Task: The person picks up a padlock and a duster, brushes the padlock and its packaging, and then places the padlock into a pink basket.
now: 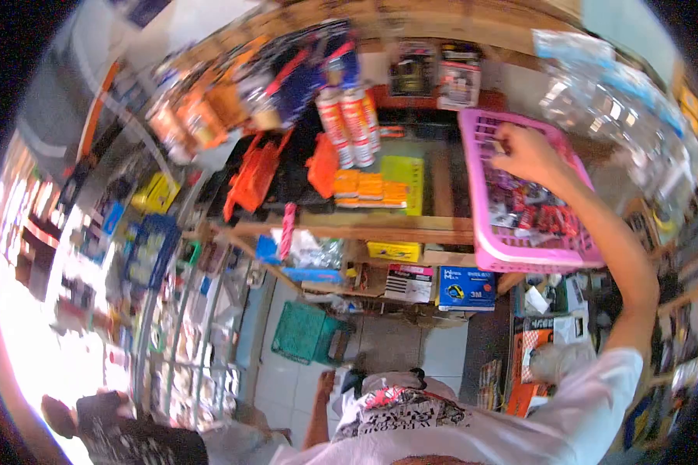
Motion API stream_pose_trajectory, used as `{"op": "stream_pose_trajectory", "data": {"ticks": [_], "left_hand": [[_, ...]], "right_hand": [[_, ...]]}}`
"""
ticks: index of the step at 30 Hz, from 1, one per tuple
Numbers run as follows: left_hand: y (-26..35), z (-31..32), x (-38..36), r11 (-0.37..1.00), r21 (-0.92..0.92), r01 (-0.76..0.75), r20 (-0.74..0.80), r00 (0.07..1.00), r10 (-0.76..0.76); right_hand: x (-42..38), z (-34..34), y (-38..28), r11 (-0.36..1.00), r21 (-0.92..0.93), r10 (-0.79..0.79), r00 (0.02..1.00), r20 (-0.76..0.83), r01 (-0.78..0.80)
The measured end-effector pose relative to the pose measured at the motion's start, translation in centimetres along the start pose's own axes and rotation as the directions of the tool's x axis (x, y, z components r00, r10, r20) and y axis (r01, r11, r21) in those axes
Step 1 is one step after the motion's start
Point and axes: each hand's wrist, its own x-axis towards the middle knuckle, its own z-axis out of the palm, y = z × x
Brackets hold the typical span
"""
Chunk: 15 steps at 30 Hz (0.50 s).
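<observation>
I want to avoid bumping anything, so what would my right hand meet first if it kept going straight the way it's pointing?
Probably the left side of the pink basket, just beyond the fingertips of your right hand. Its height over the rim is unclear, so it might pass above.

A narrow strip of desk (442, 182) lies free between the yellow-green packet (415, 186) and pink basket (477, 201); 2 blister packs (459, 75) stand beyond.

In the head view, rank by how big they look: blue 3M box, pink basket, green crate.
Largest to smallest, as they look:
pink basket
green crate
blue 3M box
</observation>
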Motion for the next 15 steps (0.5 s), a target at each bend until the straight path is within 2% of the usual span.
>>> {"op": "stream_pose_trajectory", "data": {"ticks": [1, 2, 3, 5, 6, 7, 8, 9, 10, 11, 12, 13, 14, 15], "left_hand": [[0.5, 0.8, 0.6, 0.995, -0.094, -0.030, 0.002, 1.000, 0.030], [1.7, 1.6, 1.3, 0.977, -0.207, -0.054, 0.008, 0.998, 0.057], [3.5, 2.5, 2.1, 0.942, -0.327, -0.075, 0.022, 0.996, 0.086], [10.4, 4.5, 1.0, 0.843, -0.537, -0.035, 0.083, 0.992, 0.094], [11.3, 4.7, 0.8, 0.805, -0.533, -0.259, 0.189, 0.891, 0.412], [15.5, 5.9, -1.5, 0.754, -0.624, -0.206, 0.213, 0.884, 0.417], [19.3, 6.5, -3.6, 0.761, -0.596, -0.257, 0.284, 0.819, 0.499], [22.4, 6.7, -5.5, 0.762, -0.565, -0.316, 0.357, 0.739, 0.571], [24.9, 6.9, -7.8, 0.676, -0.673, -0.299, 0.405, 0.616, 0.676], [26.2, 7.2, -8.4, 0.674, -0.706, -0.217, 0.487, 0.543, 0.685], [27.6, 7.4, -9.1, 0.680, -0.721, -0.131, 0.562, 0.463, 0.685], [28.4, 7.7, -8.8, 0.761, -0.648, -0.001, 0.689, 0.425, 0.587], [29.0, 7.9, -8.8, 0.821, -0.557, 0.122, 0.794, 0.368, 0.484], [29.3, 7.8, -9.2, 0.807, -0.545, 0.226, 0.828, 0.298, 0.475]], "right_hand": [[-1.9, -2.2, -2.8, 0.998, 0.061, -0.032, 0.999, -0.043, 0.034], [-3.2, -4.7, -6.0, 0.998, 0.056, 0.010, 1.000, 0.004, -0.010], [-4.7, -5.6, -7.7, 0.999, 0.035, -0.025, 0.996, -0.085, 0.028], [-7.5, -7.0, -11.2, 0.990, 0.139, 0.023, 0.997, -0.078, -0.012], [-8.9, -7.5, -13.4, 0.989, 0.148, 0.019, 0.995, -0.102, -0.004], [-10.2, -7.8, -15.4, 0.985, 0.167, -0.019, 0.994, -0.105, 0.037], [-11.7, -7.9, -17.4, 0.990, 0.124, -0.053, 0.993, -0.105, 0.066], [-12.8, -7.5, -18.5, 0.980, 0.096, -0.166, 0.983, -0.083, 0.173], [-13.6, -7.4, -20.2, 0.950, 0.109, -0.291, 0.957, -0.025, 0.292], [-14.3, -6.7, -21.3, 0.919, 0.229, -0.343, 0.937, 0.069, 0.320], [-15.1, -5.7, -21.8, 0.887, 0.210, -0.445, 0.885, 0.140, 0.413], [-15.0, -4.9, -23.1, 0.813, 0.207, -0.578, 0.796, 0.179, 0.544], [-15.0, -3.5, -24.0, 0.777, 0.313, -0.625, 0.728, 0.282, 0.545], [-15.0, -1.4, -24.9, 0.736, 0.417, -0.664, 0.689, 0.292, 0.533]]}}
